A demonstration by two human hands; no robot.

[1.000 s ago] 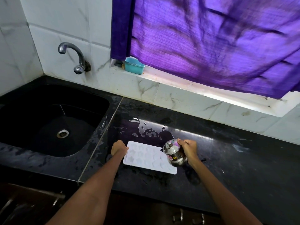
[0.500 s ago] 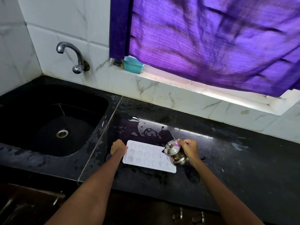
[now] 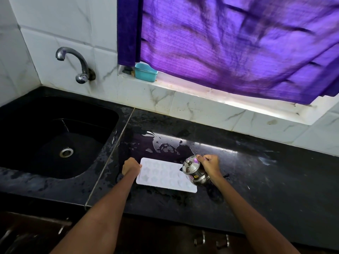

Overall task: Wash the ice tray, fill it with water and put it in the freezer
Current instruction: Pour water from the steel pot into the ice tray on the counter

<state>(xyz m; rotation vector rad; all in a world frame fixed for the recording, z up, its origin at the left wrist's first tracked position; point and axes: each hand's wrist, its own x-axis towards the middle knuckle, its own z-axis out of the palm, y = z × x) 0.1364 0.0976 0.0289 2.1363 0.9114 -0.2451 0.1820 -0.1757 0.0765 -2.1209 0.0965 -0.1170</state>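
Two hands at work on a black counter [image 3: 256,180], wet in patches. White tray [image 3: 161,176] lying flat on it, near the front edge, right of the sink [image 3: 55,136], with shaped cells facing up. Left hand [image 3: 131,166] at the tray's left short edge, fingers curled, touching that edge; whether pinching it or only resting against it, cannot tell. Right hand [image 3: 209,165] wrapped round the handle side of a small steel kettle [image 3: 194,171], gripping it. Kettle lidded with a knob on top, tilted left, spout over the tray's right end. Any stream of water too small to make out. Puddle [image 3: 165,143] spread on the counter just beyond the tray, catching light from the window. Chrome tap [image 3: 73,61] on the tiled wall at far left, above the sink, with a steel drain [image 3: 66,152] in the dark basin. Teal box [image 3: 145,72] on the window ledge, far centre, partly under a purple curtain [image 3: 229,43] hanging across the window. Both forearms bare, reaching in from the near edge. Dark cupboard fronts with metal handles [image 3: 212,240] below the counter.
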